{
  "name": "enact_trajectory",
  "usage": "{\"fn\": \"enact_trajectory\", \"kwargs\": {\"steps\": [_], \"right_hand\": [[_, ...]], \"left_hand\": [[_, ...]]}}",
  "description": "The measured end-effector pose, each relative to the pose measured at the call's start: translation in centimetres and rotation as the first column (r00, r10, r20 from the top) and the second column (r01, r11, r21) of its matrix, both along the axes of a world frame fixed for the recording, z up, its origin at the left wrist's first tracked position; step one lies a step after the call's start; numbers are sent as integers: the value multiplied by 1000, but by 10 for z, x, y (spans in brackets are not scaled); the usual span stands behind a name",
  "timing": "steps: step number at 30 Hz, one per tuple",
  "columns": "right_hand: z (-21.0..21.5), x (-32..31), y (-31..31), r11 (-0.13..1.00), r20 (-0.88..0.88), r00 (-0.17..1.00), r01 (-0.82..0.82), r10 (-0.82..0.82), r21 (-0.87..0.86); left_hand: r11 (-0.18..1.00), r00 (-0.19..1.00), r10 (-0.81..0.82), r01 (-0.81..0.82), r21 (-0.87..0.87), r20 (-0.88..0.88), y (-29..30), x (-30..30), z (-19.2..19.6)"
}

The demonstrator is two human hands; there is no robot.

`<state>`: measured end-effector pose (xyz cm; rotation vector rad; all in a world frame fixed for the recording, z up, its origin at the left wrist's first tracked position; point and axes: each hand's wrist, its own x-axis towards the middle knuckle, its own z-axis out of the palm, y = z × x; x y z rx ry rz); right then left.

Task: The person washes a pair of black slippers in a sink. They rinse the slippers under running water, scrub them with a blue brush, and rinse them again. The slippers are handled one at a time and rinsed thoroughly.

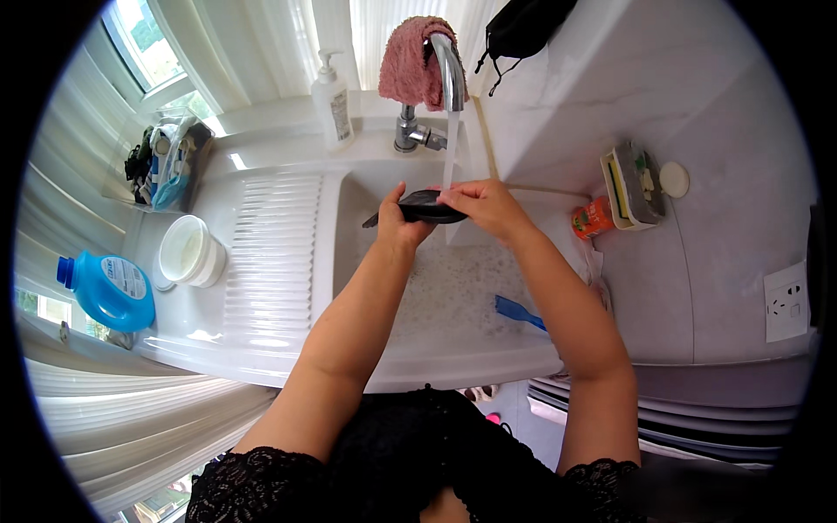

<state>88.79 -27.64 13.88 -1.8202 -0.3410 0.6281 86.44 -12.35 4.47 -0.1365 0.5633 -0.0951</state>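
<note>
Two hands over the sink point(349, 261), both on one dark flat object point(425, 207) under the running tap point(449, 65). Far left: blue detergent bottle point(109, 289) on its side, white tub point(190, 251) beside the ribbed drainboard point(272, 253), white pump bottle point(332, 103) on the back ledge. Left hand point(399, 225) is closed around the object's left end, thumb on top. Right hand point(486, 206) pinches the right end, fingers curled over it. Water stream hits the object between them. Pink cloth point(406, 63) drapes over the tap. Blue brush point(518, 312) lies in the soapy basin, lower right. Orange container point(593, 218) at the right rim.
</note>
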Motion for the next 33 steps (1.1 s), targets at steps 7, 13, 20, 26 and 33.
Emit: {"fn": "enact_trajectory", "kwargs": {"steps": [7,13,20,26,33], "right_hand": [[-26,1,-8,973,-315,944,19,-93,-230],[-32,-19,-15,966,240,963,-61,123,-250],[-27,-7,-8,952,447,892,76,68,-298],[-74,-9,1,923,-72,997,55,-29,381],[-89,-18,20,888,-191,957,276,-218,367]], "left_hand": [[968,992,-71,43,248,104,-16,-5,-16],[975,970,-221,222,3,-100,23,-18,-38],[868,869,-467,414,275,166,15,-25,9],[785,777,-602,531,319,186,7,-39,24],[450,952,-166,305,839,-257,35,-40,14]]}}
